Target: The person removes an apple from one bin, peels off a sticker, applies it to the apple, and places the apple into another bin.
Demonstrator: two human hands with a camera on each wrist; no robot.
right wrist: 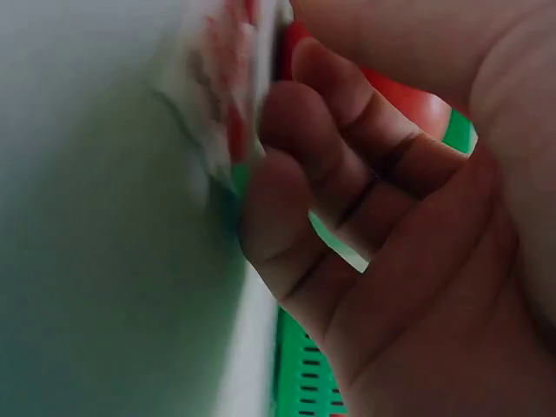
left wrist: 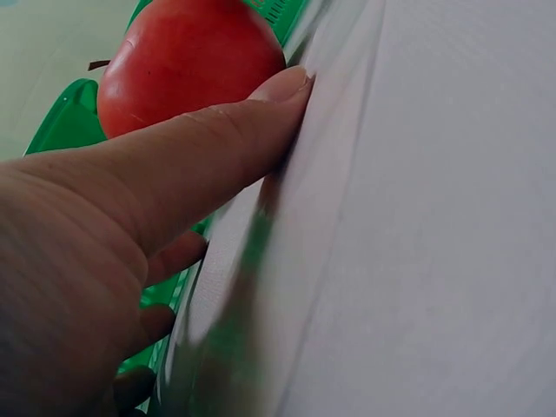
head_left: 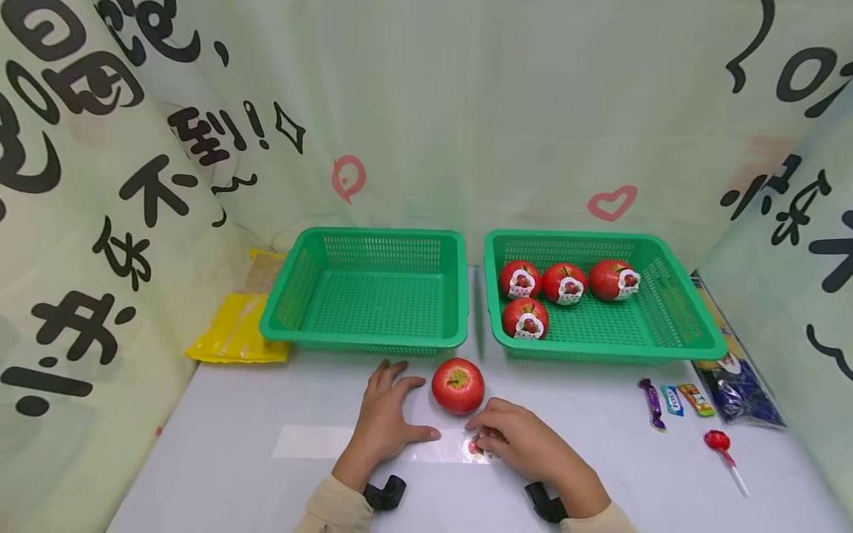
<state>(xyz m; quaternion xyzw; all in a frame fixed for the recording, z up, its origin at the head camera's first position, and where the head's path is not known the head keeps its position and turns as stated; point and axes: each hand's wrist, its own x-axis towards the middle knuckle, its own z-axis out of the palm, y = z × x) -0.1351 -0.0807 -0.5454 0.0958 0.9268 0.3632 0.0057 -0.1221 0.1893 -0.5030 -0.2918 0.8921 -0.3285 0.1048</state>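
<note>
On the desk (head_left: 220, 459) lay one yellow packet (head_left: 236, 333), then two green baskets: the left basket (head_left: 366, 292) held nothing, the right basket (head_left: 666, 311) four labelled apples (head_left: 545, 292). One bare apple (head_left: 457, 386) sat before them, between the hands. The left hand (head_left: 386, 422) lay flat, grip wide, on a clear strip (head_left: 313, 442); the right hand (head_left: 523, 440) pinched a sticker (head_left: 474, 446), which its wrist view showed blurred. Three candies (head_left: 673, 401), one lollipop (head_left: 720, 444) lay rightward.
</note>
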